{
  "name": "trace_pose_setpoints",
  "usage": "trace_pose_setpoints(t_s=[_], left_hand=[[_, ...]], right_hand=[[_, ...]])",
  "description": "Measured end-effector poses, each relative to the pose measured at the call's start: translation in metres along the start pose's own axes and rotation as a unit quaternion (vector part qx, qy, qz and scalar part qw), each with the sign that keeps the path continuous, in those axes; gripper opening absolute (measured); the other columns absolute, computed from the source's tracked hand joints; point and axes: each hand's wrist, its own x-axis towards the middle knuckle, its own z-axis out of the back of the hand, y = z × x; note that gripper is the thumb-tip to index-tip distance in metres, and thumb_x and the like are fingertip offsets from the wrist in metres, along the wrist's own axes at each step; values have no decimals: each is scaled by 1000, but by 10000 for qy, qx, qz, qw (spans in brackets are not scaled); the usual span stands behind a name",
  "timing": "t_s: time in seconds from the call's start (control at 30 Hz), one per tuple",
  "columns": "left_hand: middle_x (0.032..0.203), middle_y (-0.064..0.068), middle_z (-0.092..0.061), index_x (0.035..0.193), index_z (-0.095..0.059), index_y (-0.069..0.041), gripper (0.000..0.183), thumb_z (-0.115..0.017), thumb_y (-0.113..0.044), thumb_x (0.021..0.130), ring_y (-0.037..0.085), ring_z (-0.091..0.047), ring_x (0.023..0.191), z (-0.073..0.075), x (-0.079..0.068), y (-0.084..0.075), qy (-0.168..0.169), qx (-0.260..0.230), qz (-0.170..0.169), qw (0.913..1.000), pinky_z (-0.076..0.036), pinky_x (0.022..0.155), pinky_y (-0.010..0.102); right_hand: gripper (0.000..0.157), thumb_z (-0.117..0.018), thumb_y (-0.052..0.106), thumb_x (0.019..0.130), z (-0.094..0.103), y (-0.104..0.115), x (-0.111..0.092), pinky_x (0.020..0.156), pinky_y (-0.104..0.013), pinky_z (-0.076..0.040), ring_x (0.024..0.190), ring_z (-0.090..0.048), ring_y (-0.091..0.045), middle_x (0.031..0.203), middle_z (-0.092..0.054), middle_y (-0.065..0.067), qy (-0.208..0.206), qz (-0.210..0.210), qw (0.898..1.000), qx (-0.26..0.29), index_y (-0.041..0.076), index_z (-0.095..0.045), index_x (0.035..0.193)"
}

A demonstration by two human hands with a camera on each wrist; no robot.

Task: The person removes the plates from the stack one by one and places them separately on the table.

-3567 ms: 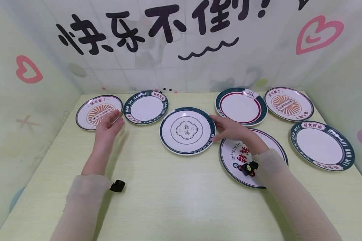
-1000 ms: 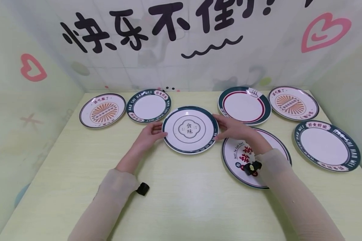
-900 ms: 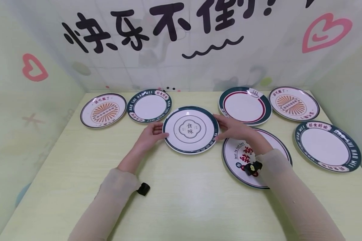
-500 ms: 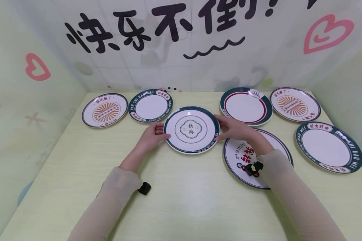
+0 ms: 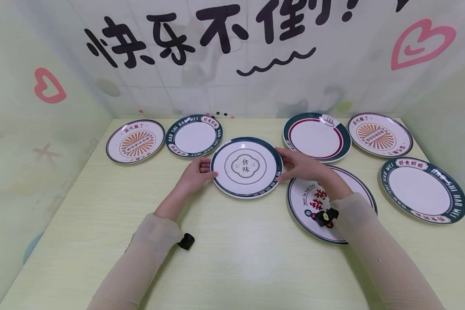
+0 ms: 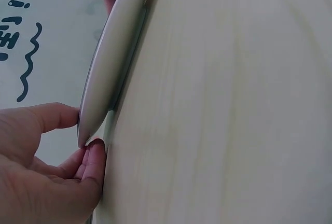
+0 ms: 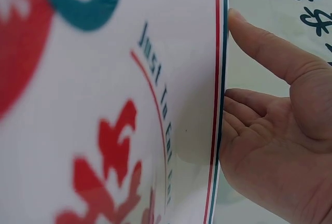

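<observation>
Both hands are at a round white plate [image 5: 246,185] with a green rim and a scalloped emblem, in the middle of the table. My left hand [image 5: 193,175] pinches its left edge. In the left wrist view, the thumb [image 6: 57,116] lies on one face and the curled fingers [image 6: 93,164] are at the lower rim; this plate's pale underside [image 6: 114,53] shows. My right hand [image 5: 300,165] holds the opposite edge between thumb and fingers. Beneath the right forearm lies a large plate [image 5: 306,217] with red characters, which hides the right hand's contact in the right wrist view.
Two plates with orange sunburst prints, a left one [image 5: 135,142] and a right one [image 5: 379,134], lie near the back corners. Also around are two green-lettered plates, one at back left [image 5: 194,135] and one at right [image 5: 422,187], and a red-ringed plate [image 5: 315,137].
My left hand has come from above the left sunburst plate to the middle plate's left rim. The right hand has stayed at its right rim. Over the last second the hands hold still.
</observation>
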Motion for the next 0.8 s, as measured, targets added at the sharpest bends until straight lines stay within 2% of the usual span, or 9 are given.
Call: trace_pose_setpoints(t_s=[0.3, 0.53, 0.8], left_hand=[[136, 20, -52, 140, -45, 3, 47, -60, -8, 97, 30, -52, 124, 1, -3, -1, -54, -67, -12, 10000, -46, 112, 40], [133, 21, -53, 139, -48, 4, 41, -51, -10, 101, 26, -54, 116, 4, 0, -2, 36, -34, 15, 10000, -51, 107, 37], [134, 22, -59, 140, -53, 2, 41, -50, -16, 103, 24, -61, 107, 21, 0, 0, 76, 632, -7, 9980, -56, 98, 32]], right_hand=[[94, -77, 15, 87, -3, 1, 1, 126, -46, -25, 154, -21, -31, 167, -20, -14, -62, 62, 9999, -56, 7, -18, 160], [95, -77, 12, 86, -3, 3, -2, 126, -45, -24, 155, -20, -32, 167, -18, -14, -56, 25, 10000, 20, 6, -17, 160], [94, -77, 14, 87, -3, 6, -2, 126, -46, -25, 154, -20, -32, 167, -19, -14, -46, 4, 10000, -4, 7, -18, 160]])
